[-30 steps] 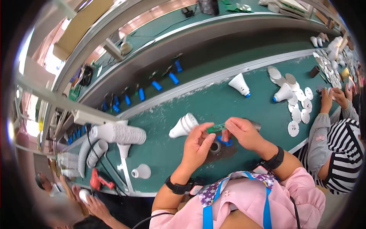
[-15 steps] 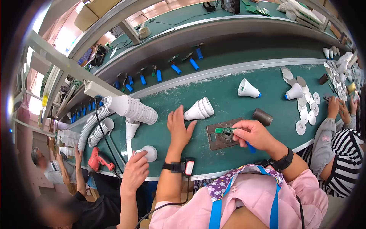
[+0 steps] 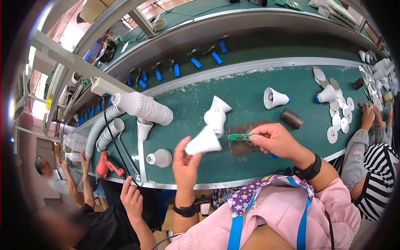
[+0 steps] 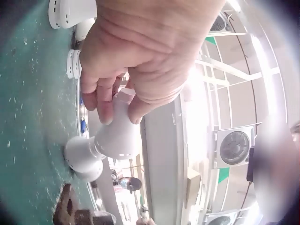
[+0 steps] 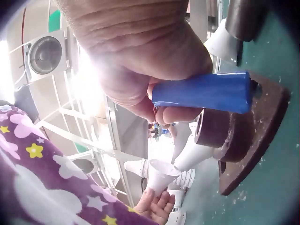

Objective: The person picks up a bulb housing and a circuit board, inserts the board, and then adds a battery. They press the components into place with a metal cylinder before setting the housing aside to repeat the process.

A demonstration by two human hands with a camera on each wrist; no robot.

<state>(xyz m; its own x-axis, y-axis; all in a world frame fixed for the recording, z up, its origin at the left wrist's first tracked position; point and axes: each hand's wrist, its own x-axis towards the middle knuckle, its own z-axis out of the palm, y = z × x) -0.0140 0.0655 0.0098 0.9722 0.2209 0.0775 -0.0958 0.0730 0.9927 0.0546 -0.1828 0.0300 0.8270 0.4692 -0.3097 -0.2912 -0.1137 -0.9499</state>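
Note:
My left hand [image 3: 185, 166] grips a white cone-shaped lamp housing [image 3: 204, 141] by its narrow end, with the wide end tilted to the right. In the left wrist view the thumb and fingers pinch the neck of the housing [image 4: 119, 133]. More white housings [image 3: 215, 119] lie just beyond it on the bench. My right hand [image 3: 275, 139] pinches a small green circuit board [image 3: 239, 137] over a brown metal plate [image 3: 246, 148]. In the right wrist view a blue cylindrical battery [image 5: 204, 91] hangs by the fingers, beside the plate's raised ring [image 5: 213, 129].
A dark metal cylinder [image 3: 292, 118] lies right of the plate. Stacked white housings [image 3: 143, 109], a lone housing [image 3: 159, 158] and a red power tool [image 3: 109, 166] are to the left. White discs [image 3: 336, 121] lie right. Blue batteries [image 3: 196, 63] line the back shelf. People sit at both sides.
My left hand has let go of the circuit board, reached to the nested housings and lifted one off. The right hand keeps the board. The neighbour's hand has drawn back from the lone housing.

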